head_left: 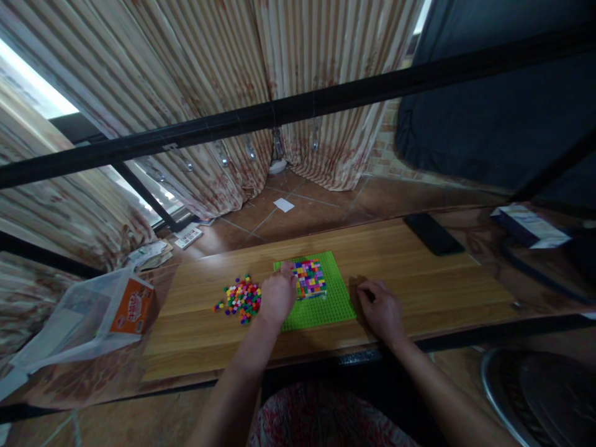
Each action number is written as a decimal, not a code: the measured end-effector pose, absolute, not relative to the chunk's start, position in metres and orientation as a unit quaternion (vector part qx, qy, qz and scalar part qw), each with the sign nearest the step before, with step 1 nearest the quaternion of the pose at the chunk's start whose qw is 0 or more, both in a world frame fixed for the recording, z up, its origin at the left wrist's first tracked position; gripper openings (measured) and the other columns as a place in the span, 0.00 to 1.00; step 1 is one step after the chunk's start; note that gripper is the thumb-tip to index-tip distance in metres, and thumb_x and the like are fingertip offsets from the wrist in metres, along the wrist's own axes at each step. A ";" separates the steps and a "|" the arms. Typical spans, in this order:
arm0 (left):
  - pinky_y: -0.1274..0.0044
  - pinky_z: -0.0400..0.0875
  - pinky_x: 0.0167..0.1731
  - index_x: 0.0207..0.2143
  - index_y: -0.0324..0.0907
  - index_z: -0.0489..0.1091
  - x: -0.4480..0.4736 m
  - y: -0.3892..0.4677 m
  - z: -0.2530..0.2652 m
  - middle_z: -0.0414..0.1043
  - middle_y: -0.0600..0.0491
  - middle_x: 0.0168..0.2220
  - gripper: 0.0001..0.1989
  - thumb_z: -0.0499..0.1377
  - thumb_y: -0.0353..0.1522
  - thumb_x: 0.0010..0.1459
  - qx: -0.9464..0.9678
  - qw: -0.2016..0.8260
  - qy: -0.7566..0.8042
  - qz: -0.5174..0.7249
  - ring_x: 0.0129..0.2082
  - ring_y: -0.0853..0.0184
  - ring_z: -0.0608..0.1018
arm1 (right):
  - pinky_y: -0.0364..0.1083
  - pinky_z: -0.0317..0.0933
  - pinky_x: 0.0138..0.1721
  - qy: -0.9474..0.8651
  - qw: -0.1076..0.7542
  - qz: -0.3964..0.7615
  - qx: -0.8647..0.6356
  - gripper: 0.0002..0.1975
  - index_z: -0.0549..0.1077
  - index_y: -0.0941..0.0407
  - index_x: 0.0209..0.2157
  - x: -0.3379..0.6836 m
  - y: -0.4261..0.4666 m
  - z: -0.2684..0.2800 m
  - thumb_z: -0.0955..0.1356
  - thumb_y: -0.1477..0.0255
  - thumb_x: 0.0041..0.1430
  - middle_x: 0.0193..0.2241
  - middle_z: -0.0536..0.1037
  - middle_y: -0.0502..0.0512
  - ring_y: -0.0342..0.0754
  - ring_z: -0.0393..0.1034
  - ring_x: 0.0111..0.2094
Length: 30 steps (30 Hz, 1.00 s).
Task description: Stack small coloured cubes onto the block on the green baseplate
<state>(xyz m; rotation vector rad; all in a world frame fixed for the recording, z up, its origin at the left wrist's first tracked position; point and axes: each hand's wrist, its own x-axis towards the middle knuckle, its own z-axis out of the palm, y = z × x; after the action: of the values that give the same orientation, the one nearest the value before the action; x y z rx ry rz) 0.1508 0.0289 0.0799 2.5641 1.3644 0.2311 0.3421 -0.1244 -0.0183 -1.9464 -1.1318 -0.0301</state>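
A green studded baseplate point(305, 315) lies on the wooden board, with a block of many-coloured small bricks point(310, 277) built on its upper part. My left hand point(278, 290) reaches over the plate's left side. Its fingers are closed at the upper left corner of the brick block and hide that spot; anything between the fingertips is too small to make out. Just left of this hand lies a loose pile of coloured bricks point(242, 299). My right hand point(380, 308) rests on the board beside the plate's right edge, fingers loosely curled in, with nothing visible in them.
The wooden board point(195, 329) lies across a table. A dark phone point(434, 234) is on its far right. A clear plastic tub point(88, 332) with an orange label stands left, and a box point(531, 226) lies right. A black bar point(288, 113) crosses before the curtains.
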 end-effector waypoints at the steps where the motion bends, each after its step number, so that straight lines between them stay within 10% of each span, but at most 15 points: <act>1: 0.74 0.69 0.37 0.49 0.42 0.66 0.151 0.029 0.078 0.79 0.47 0.37 0.12 0.54 0.30 0.63 0.870 0.118 0.470 0.087 0.38 0.59 0.81 | 0.50 0.65 0.37 -0.454 0.429 -0.012 -0.780 0.12 0.74 0.55 0.30 0.342 -0.125 -0.018 0.62 0.66 0.62 0.32 0.77 0.59 0.53 0.72 0.34; 30: 0.78 0.71 0.30 0.36 0.39 0.74 0.152 0.044 0.034 0.76 0.53 0.27 0.09 0.63 0.29 0.49 0.646 0.458 0.497 0.355 0.28 0.68 0.78 | 0.51 0.66 0.38 -0.459 0.429 -0.013 -0.778 0.12 0.73 0.54 0.30 0.344 -0.125 -0.020 0.62 0.64 0.62 0.33 0.77 0.58 0.53 0.72 0.35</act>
<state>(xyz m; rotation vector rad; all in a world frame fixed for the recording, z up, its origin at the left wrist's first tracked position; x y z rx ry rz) 0.1516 0.0437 0.0336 1.5927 1.2234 0.8747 0.3435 -0.1255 -0.0205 -1.9418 -1.1460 -0.0313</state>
